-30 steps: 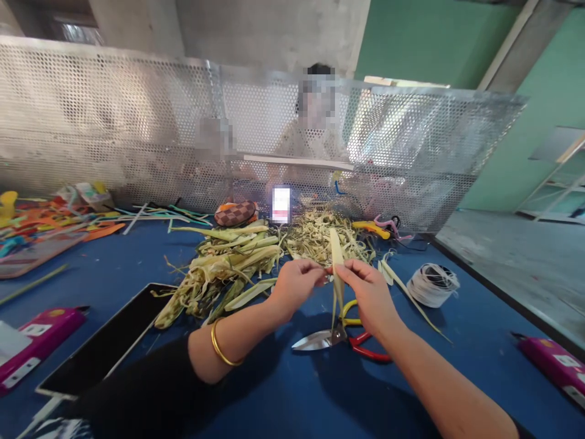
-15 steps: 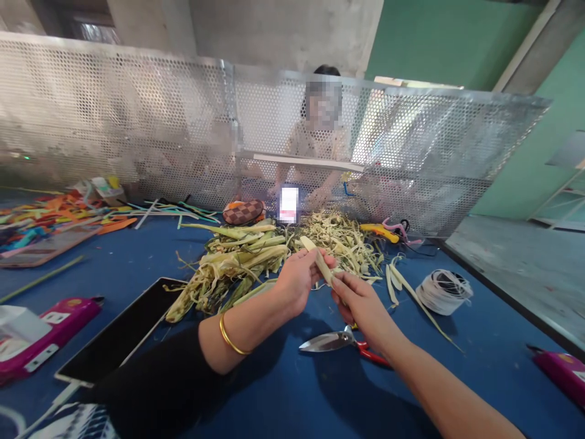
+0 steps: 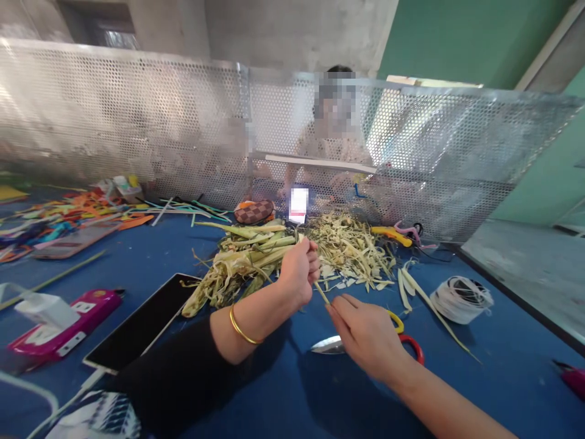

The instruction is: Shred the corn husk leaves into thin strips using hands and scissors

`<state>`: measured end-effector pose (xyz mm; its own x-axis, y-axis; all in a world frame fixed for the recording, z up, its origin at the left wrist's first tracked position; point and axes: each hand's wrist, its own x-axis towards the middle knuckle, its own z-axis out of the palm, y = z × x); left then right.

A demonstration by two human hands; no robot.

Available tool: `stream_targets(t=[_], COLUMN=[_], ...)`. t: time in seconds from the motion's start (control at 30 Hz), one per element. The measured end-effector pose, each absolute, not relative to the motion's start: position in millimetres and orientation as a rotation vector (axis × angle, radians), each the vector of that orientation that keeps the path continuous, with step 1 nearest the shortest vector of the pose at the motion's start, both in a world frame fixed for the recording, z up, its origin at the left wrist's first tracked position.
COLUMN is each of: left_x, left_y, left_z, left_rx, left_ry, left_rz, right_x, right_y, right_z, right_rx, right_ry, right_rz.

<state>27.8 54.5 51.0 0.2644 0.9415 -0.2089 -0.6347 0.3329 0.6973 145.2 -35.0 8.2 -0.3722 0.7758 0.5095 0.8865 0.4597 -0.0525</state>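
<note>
A pale, narrow strip of dry husk stretches between my two hands above the blue table. My left hand is closed round its upper part, with a short end poking out above the fist. Lower down, my right hand pinches the other end between thumb and fingers. Beneath the right hand lie scissors with one red and one yellow handle, partly covered by that hand. Beyond my left hand is a heap of long green-yellow husks; a pile of pale shreds spreads to its right.
A roll of white cord and loose husk strips lie on the right. On the left are a tablet, a magenta power strip and colourful scraps. A lit phone stands before a perforated screen; a person sits behind it.
My left fingers have wrapped into a fist round the husk, and my right hand has moved down and away, leaving a thin twisted-looking length between them. The view has shifted slightly left.
</note>
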Motion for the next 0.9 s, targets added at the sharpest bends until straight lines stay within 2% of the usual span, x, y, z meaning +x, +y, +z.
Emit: stream_targets(t=[0.07,0.13,0.3,0.37,0.47,0.57,0.7,0.8,0.9], left_x=[24,21,29,35,42,42,29,7,-22], left_y=[58,59,42,30,20,23,43,67,93], left_z=[56,60,59,54,47,47,64,88,108], left_rx=[0.518,0.506,0.574,0.616,0.652,0.685,0.661,0.771,1.135], left_ry=[0.677,0.671,0.562,0.528,0.541,0.522,0.607,0.681,0.843], left_rz=[1.172,1.176,1.186,1.161,1.034,1.056,1.039,1.246,1.422], right_x=[147,151,154,152,150,154,165,173,178], right_y=[-36,-35,-34,-34,-33,-31,-32,-33,-37], right_z=[12,16,20,17,13,13,17,19,20], right_rx=[-1.378,-1.425,-1.382,-1.306,-1.298,-1.318,-1.357,-1.383,-1.388], right_ry=[-2.219,-2.16,-1.718,-1.558,-1.45,-1.369,-1.357,-1.424,-1.649], right_rz=[-0.309,-0.164,0.94,1.196,1.187,1.105,1.079,1.059,0.971])
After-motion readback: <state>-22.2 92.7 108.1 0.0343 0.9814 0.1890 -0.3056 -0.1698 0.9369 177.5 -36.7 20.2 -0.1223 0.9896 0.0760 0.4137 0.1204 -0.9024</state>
